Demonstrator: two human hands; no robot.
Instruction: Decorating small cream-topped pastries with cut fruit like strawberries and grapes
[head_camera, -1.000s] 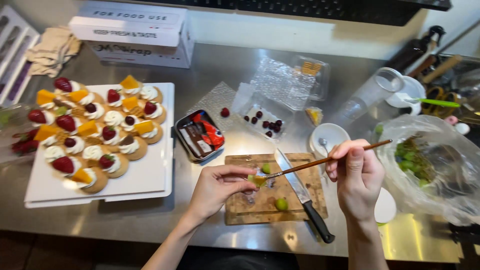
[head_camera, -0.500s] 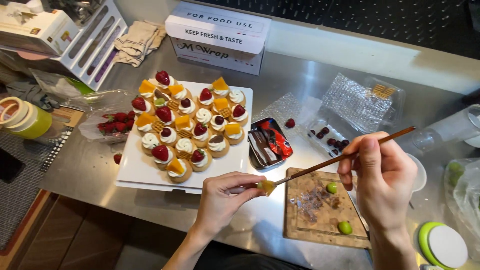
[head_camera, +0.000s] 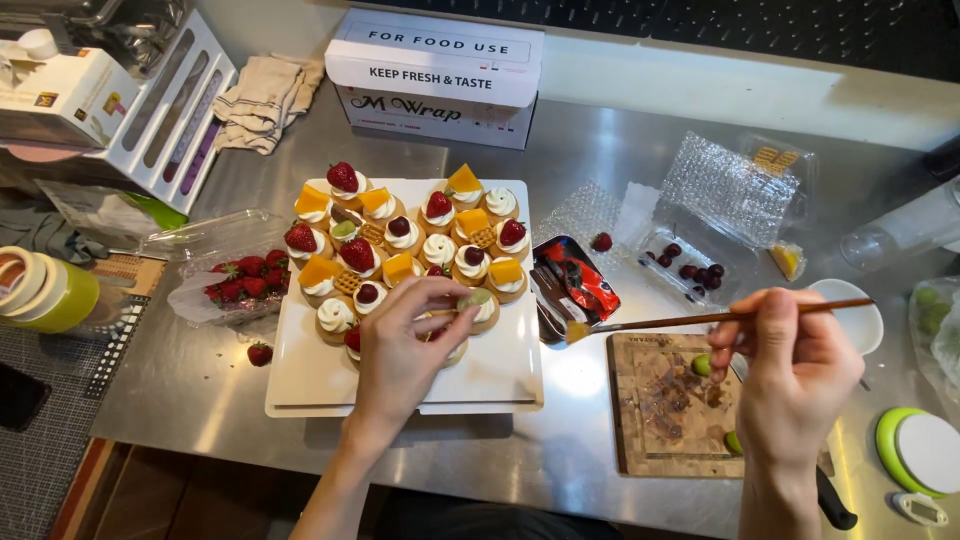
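Fingertips (head_camera: 462, 300) of my left hand (head_camera: 405, 355) pinched a soft, fragile green grape half (head_camera: 476, 298) onto a cream tartlet at the white tray's (head_camera: 500, 385) four o'clock, while my right hand (head_camera: 795, 370) gripped chopsticks (head_camera: 715, 319).

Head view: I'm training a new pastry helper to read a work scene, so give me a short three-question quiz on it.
1. True or false: the left hand is over the white tray of tartlets.
2. What does the right hand hold? A) a knife B) a thin brush C) a spoon
3. What lies on the wooden board?

Key: 1. True, placing a green piece on a tartlet. 2. B. 3. Green grape pieces.
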